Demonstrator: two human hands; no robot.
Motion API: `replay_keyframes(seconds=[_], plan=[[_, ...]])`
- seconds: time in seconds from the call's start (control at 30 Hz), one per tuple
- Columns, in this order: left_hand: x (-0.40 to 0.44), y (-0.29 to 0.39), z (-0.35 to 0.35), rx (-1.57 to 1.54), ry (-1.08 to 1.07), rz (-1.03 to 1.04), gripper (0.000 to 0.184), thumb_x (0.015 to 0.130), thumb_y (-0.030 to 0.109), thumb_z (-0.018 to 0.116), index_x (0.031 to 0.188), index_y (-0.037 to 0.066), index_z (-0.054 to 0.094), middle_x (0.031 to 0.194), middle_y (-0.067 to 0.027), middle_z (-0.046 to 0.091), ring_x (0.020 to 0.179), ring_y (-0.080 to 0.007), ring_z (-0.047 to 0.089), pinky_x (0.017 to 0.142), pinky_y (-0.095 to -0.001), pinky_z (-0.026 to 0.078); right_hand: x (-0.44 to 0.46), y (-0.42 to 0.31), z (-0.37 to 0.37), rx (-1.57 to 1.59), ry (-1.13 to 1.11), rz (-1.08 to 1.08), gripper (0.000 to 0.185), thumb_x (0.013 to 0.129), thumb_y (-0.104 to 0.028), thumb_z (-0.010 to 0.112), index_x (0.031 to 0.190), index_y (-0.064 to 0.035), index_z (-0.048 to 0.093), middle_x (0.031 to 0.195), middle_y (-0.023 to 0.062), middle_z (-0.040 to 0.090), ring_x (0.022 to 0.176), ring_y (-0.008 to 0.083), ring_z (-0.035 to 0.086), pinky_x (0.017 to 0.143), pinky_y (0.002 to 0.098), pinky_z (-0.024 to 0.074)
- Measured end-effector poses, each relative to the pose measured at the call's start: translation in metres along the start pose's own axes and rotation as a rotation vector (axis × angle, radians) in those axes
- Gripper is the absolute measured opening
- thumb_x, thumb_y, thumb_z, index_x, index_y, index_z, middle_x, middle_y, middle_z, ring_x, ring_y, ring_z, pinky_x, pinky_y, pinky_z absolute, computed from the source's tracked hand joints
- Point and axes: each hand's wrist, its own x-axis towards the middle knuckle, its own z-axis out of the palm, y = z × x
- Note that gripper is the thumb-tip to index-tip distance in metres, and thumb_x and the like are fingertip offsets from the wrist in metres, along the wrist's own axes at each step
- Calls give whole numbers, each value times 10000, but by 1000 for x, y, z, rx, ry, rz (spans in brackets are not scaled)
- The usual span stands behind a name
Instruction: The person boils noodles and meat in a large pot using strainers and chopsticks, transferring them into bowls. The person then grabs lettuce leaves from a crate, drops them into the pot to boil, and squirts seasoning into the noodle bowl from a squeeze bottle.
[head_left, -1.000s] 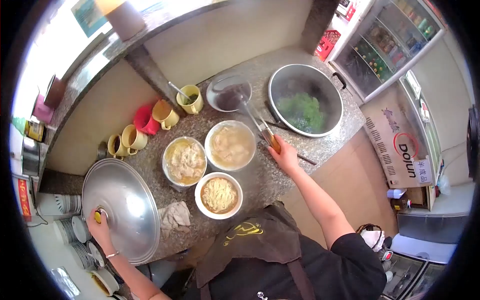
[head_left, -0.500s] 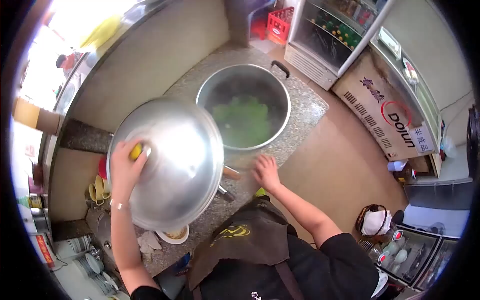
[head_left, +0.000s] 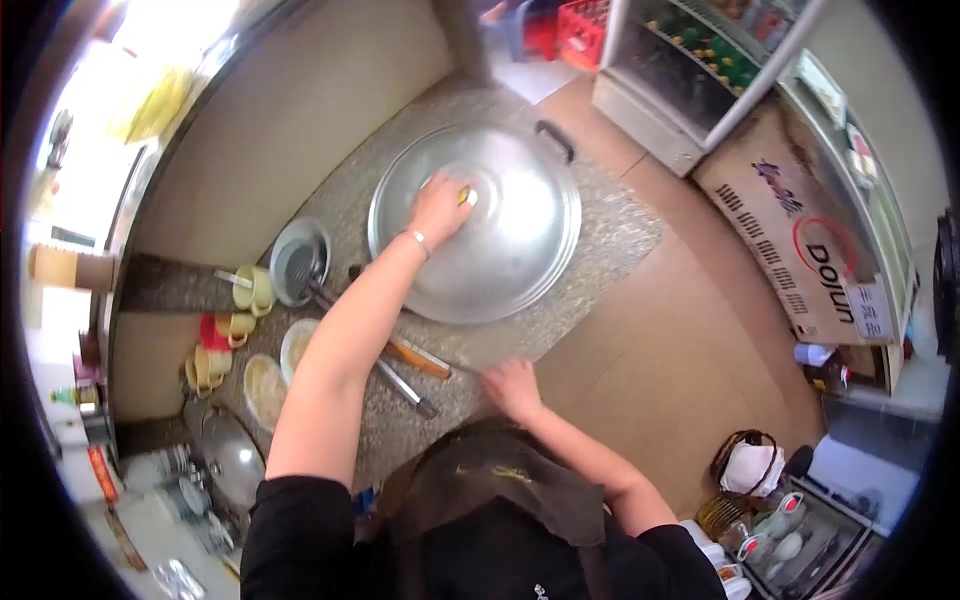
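My left hand (head_left: 438,210) is closed around the small yellow knob (head_left: 465,196) of a large round metal lid (head_left: 510,245). The lid lies over the big pot, hiding its opening; one dark side handle (head_left: 556,141) of the pot shows at the far right. My right hand (head_left: 512,388) is low over the counter's near edge, blurred, with its fingers partly hidden. Left of it lie a utensil with a wooden handle (head_left: 418,357) and another with a metal handle (head_left: 404,388). I cannot make out whether the right hand touches anything.
A metal bowl (head_left: 300,240) with a dark ladle-like utensil stands left of the pot. Yellow mugs (head_left: 254,290) line the wall, near two bowls of food (head_left: 264,390). A glass-door fridge (head_left: 690,80) and a printed cardboard-coloured panel (head_left: 790,220) stand across the brown floor (head_left: 620,360).
My left hand has carried the lid up and right onto the pot, covering the steaming green contents. My right hand has shifted slightly down and left. The bowls and mugs have come into view.
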Motion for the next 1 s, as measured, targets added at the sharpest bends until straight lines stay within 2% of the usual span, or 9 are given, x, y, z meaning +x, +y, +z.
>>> replay_keyframes(seconds=[0.17, 0.33, 0.43, 0.53, 0.6, 0.7, 0.83, 0.87, 1.0], plan=[[-26, 1, -13, 5, -36, -65, 452, 738, 184, 617, 1185, 160, 558, 1127, -172, 523, 998, -338, 547, 864, -418, 453, -2, 0, 4, -36, -46, -12, 244, 702, -146, 665, 944, -131, 639, 865, 31, 584, 856, 229, 533, 761, 378, 365], [-94, -21, -73, -185, 183, -110, 692, 739, 153, 669, 1348, 100, 345, 1342, -190, 342, 1048, -353, 538, 928, -371, 436, 9, -23, 13, -28, -118, -65, 213, 707, -126, 653, 919, -104, 643, 853, 49, 593, 820, 249, 554, 716, 382, 407], [-180, -35, -130, -646, 201, -475, 686, 762, 141, 688, 1356, 114, 346, 1347, -175, 345, 1037, -244, 552, 830, -344, 496, 21, -46, 27, 53, -191, -69, 244, 721, -126, 644, 960, -83, 627, 880, 70, 594, 758, 288, 587, 661, 406, 467], [-306, -74, -143, -841, 398, -618, 620, 800, 127, 669, 1343, 96, 372, 1284, -108, 433, 1003, -179, 544, 781, -285, 488, 51, -89, 49, 16, -289, -115, 333, 767, -129, 595, 1090, -55, 563, 1058, 132, 579, 724, 337, 615, 621, 411, 509], [-386, -70, -157, -906, 467, -748, 566, 816, 115, 653, 1322, 79, 402, 1264, -101, 459, 978, -151, 544, 778, -272, 483, 70, -111, 72, -114, -371, -36, 433, 812, -145, 530, 1223, -31, 458, 1265, 209, 464, 755, 356, 635, 613, 418, 525], [-494, -57, -139, -930, 545, -991, 496, 830, 124, 645, 1278, 46, 446, 1228, -86, 496, 892, -113, 560, 738, -245, 478, 94, -125, 96, -211, -438, 27, 514, 815, -174, 505, 1285, -6, 382, 1365, 270, 331, 785, 365, 642, 626, 427, 532], [-614, -36, -111, -1035, 599, -1200, 456, 827, 112, 650, 1238, 18, 476, 1120, -66, 537, 793, -81, 558, 675, -217, 459, 96, -146, 123, -390, -334, 50, 472, 848, -320, 537, 1187, -16, 414, 1321, 241, 393, 747, 371, 637, 600, 420, 535], [-655, -44, -104, -991, 547, -1253, 449, 821, 108, 656, 1226, 14, 485, 1094, -62, 545, 772, -74, 554, 662, -213, 453, 87, -159, 133, -380, -407, 64, 452, 811, -292, 582, 1159, -43, 438, 1268, 223, 435, 773, 366, 632, 608, 413, 535], [-732, -49, -97, -1063, 681, -1261, 443, 813, 104, 664, 1213, 15, 497, 1098, -61, 544, 776, -70, 553, 663, -209, 450, 51, -155, 140, -345, -236, 76, 477, 756, -212, 638, 1181, -86, 463, 1200, 182, 467, 896, 357, 596, 705, 437, 513]])
